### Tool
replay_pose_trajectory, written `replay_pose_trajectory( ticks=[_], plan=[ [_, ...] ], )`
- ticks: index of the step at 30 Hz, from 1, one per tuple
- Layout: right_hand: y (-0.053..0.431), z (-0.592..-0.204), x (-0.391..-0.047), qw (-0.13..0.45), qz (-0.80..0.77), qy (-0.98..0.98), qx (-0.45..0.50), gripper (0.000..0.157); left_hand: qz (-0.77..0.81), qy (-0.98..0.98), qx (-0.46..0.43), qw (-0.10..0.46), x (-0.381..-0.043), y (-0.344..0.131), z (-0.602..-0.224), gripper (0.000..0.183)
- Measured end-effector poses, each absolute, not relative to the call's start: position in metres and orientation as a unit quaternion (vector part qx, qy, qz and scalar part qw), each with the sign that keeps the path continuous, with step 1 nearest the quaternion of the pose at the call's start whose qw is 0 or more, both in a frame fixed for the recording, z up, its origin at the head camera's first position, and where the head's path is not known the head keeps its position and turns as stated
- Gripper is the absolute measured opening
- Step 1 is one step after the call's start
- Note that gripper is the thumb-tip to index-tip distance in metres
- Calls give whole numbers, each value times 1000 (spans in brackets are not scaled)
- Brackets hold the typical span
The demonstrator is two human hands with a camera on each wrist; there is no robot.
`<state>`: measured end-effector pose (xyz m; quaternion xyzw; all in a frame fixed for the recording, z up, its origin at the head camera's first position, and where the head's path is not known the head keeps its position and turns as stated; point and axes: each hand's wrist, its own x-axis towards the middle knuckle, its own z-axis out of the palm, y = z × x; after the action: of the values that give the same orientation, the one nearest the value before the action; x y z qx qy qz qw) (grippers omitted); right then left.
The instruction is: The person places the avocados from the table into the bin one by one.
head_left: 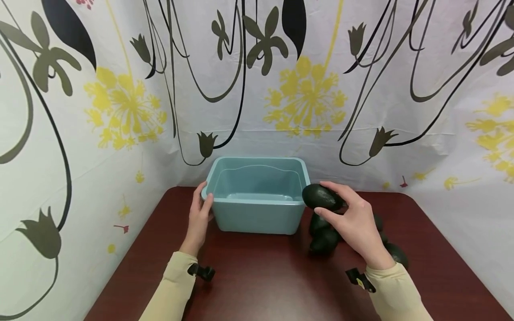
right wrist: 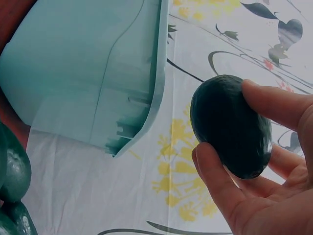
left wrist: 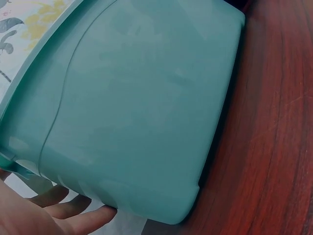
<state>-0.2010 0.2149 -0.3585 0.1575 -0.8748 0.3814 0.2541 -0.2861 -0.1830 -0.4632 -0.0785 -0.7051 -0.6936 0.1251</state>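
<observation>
A dark green avocado (head_left: 322, 197) is pinched between the thumb and fingers of my right hand (head_left: 357, 223), level with the right rim of a light blue plastic bin (head_left: 257, 217). In the right wrist view the held avocado (right wrist: 230, 126) hangs beside the bin's rim, apart from it. My left hand (head_left: 199, 217) grips the bin's front left corner, thumb at the front and fingers along the side. The left wrist view has those fingers (left wrist: 80, 208) against the bin wall (left wrist: 142, 107). No avocado shows inside the visible part of the bin.
Several more avocados (head_left: 324, 242) lie on the dark red wooden table (head_left: 257, 276) right of the bin, some partly hidden behind my right hand. A white cloth (head_left: 257, 116) with flower prints hangs behind the table and along both sides.
</observation>
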Motion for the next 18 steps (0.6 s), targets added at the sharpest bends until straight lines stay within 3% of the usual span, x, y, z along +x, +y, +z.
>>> replay_pose_trajectory(
  ticks=[18],
  plan=[
    [193, -342, -223, 255, 355, -874, 214, 62, -712, -690, -76, 101, -274, -180, -443, 62]
  ],
)
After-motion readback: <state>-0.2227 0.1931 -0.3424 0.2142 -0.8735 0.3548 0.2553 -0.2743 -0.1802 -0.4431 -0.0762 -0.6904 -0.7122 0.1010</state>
